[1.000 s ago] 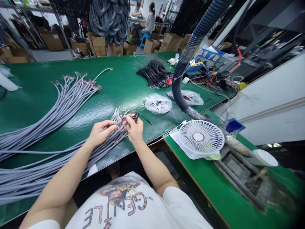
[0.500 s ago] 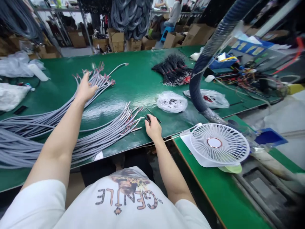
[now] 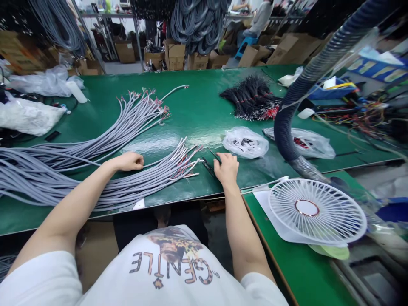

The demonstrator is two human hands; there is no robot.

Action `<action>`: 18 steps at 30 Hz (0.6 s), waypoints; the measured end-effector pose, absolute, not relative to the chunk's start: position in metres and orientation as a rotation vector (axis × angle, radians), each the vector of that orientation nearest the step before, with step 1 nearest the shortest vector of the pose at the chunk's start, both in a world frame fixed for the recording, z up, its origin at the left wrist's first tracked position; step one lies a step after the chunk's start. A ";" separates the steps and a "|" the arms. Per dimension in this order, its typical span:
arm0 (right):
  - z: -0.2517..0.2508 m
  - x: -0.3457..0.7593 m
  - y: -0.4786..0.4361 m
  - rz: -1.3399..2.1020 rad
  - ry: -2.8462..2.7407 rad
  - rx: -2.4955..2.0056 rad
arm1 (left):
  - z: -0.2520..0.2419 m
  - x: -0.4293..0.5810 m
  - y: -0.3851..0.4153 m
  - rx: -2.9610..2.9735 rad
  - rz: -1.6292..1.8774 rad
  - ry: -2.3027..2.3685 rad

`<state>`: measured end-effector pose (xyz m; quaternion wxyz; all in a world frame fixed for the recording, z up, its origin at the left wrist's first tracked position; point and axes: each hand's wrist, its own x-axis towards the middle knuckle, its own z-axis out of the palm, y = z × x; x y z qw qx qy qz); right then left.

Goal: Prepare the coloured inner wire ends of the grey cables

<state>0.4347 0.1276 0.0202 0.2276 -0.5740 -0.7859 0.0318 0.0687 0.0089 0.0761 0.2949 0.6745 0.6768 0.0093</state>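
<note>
My left hand (image 3: 128, 161) is closed around a single grey cable (image 3: 150, 164) between two cable bundles. The front bundle (image 3: 143, 183) lies just right of this hand, its stripped ends (image 3: 185, 163) showing white and red wires. Behind it lies the other grey bundle (image 3: 127, 117), with its reddish wire ends fanned out. My right hand (image 3: 227, 169) rests on the table beyond the front bundle's tips, fingers curled on a thin dark tool (image 3: 214, 154) whose kind I cannot make out. A black-handled tool (image 3: 208, 167) lies beside those fingers.
A clear bag of small black-and-white parts (image 3: 245, 143) sits behind my right hand. Bundled black wires (image 3: 251, 97) lie farther back. To the right are a ribbed hose (image 3: 283, 123), a bag with red parts (image 3: 310, 143) and a white fan (image 3: 318, 210). Plastic bags (image 3: 28, 112) lie left.
My left hand has come back from the rear bundle's wire ends toward me and closed on a single cable. My right hand has shifted slightly, uncovering the black-handled tool. The view has turned left.
</note>
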 end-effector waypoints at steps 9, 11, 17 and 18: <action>0.015 0.435 0.144 0.071 -2.255 -1.680 | 0.081 0.076 0.011 1.812 0.294 1.929; 0.012 0.434 0.145 0.067 -2.257 -1.664 | 0.091 0.071 0.009 1.635 0.580 1.949; 0.004 0.441 0.150 0.389 -1.867 -1.543 | 0.146 0.070 -0.001 1.324 1.222 1.640; 0.003 0.443 0.151 0.437 -1.798 -1.515 | 0.155 0.075 -0.001 1.336 1.249 1.578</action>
